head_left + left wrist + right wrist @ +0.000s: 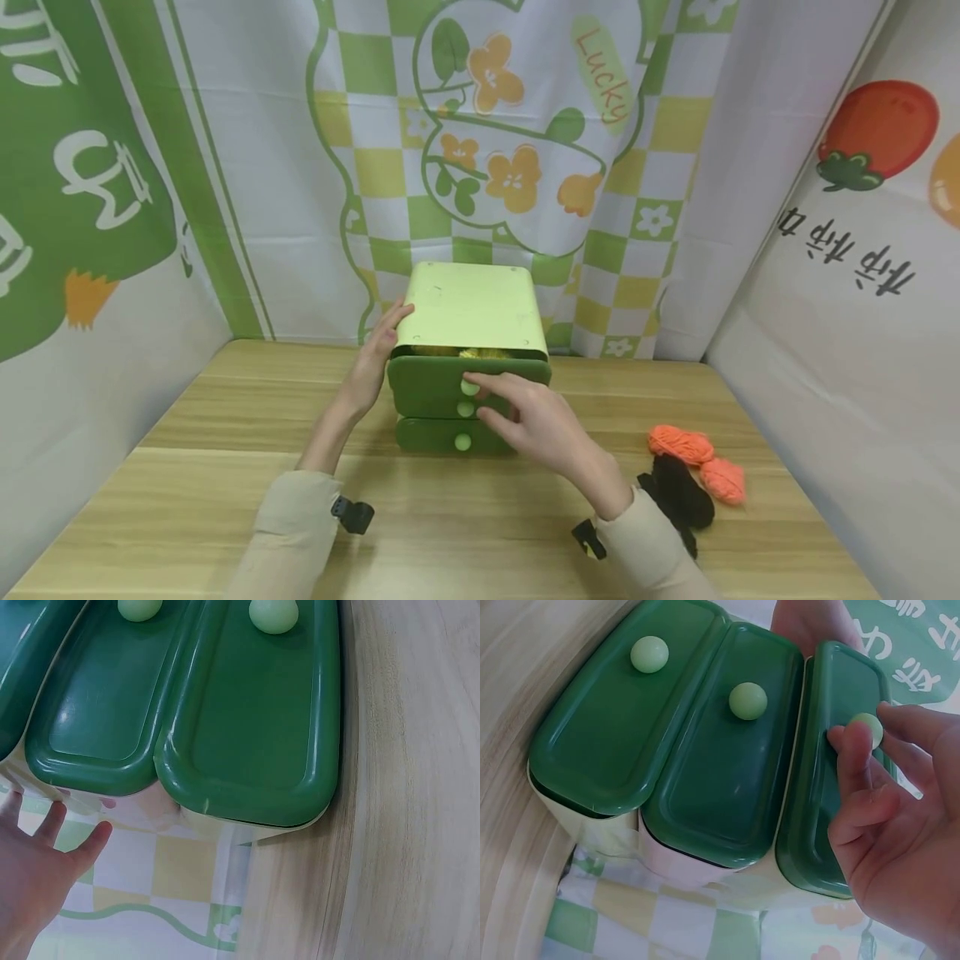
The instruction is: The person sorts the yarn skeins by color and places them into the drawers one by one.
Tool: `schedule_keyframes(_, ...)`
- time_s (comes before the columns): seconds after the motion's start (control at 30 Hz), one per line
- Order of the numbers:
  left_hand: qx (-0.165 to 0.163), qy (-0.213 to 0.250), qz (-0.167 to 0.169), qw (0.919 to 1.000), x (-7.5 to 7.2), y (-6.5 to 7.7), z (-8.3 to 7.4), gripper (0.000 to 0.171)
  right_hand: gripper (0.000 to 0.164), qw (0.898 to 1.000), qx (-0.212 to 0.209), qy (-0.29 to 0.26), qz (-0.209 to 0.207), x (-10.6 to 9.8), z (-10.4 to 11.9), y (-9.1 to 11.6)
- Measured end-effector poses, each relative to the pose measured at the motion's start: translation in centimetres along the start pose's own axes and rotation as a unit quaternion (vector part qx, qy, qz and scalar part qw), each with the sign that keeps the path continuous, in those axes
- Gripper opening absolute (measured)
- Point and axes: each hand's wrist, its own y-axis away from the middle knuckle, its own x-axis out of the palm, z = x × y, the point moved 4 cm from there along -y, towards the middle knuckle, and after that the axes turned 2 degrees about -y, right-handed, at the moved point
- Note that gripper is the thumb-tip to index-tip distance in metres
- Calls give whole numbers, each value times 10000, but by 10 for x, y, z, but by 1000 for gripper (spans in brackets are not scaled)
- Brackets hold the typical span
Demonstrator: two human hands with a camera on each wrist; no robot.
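Head view placed a green drawer cabinet [474,304] between the hands. The left hand [371,362], fingers extended and slightly spread, rested against the cabinet's side, gripping nothing. The right hand [543,423] pinched the knob [470,387] of the top drawer [423,387], which stood partly out, yellow material [483,354] showing above its front. Orange yarn [678,444] and a black bundle [681,492] lay right of the right hand.

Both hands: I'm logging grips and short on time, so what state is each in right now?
Left hand: open, resting against the drawer box.
Right hand: closed, holding the knob of the top drawer.
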Motion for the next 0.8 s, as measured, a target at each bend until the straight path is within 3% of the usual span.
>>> schedule_keyframes(0.8, 42, 21, 5, 10000, 1, 0, -2, 54, 44, 9995, 264, -168, -109, 7, -15, -12)
